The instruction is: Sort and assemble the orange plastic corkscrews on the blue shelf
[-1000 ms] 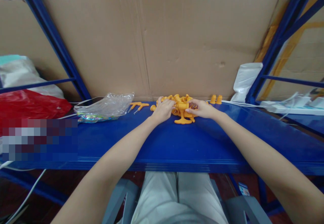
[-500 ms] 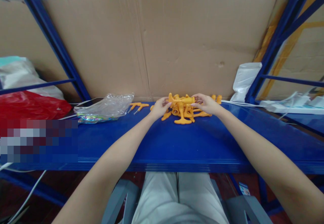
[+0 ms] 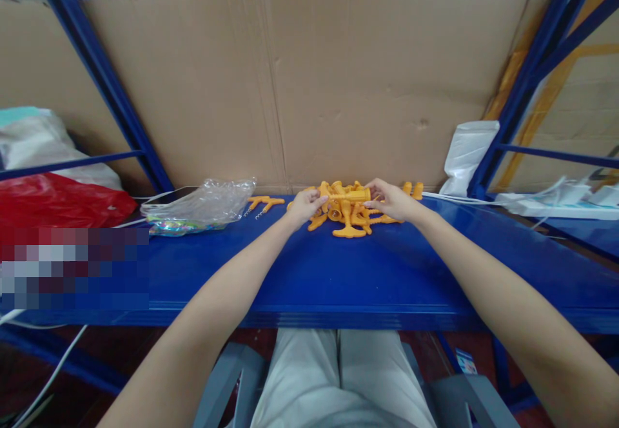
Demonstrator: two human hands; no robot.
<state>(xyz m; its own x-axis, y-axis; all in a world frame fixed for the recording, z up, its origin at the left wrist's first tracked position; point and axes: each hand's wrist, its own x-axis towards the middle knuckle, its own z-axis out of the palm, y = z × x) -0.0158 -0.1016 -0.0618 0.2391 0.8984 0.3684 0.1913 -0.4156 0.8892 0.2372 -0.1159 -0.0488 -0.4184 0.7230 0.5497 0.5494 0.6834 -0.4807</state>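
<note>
held between both hands, just above the pile (image 3: pixel 335 213) of orange parts on the blue table (image 3: pixel 338 273): one orange corkscrew (image 3: pixel 356 196), metal tip not visible. long axis running sideways, left to right, roughly level with the table edge; crosspiece of the handle at the left end, plain barrel at the right end. lying directly to the right of the left hand (image 3: pixel 304 207), with fingers closed around the handle end, and directly to the left of the right hand (image 3: pixel 391 200), with fingertips pinched on the barrel end. neither hand nearer, both touching, one at each end.

just below, reaching toward the person from the front of the pile: one t-shaped piece (image 3: pixel 349 231), nearly square to the held corkscrew, not touched by either hand as far as visible.

counted: one held corkscrew; two loose corkscrews (image 3: pixel 274 201) with bare metal spirals, side by side to the left, nearer the left hand; two small orange caps (image 3: pixel 417 189), upright beside each other, just past the right hand; one clear plastic bag (image 3: pixel 213 196) farther left, over one colourful packet (image 3: pixel 186 227); one white pouch (image 3: pixel 470 157) leaning at the right. cannot tell how many parts in the pile: too overlapped, and partly behind the hands.
</note>
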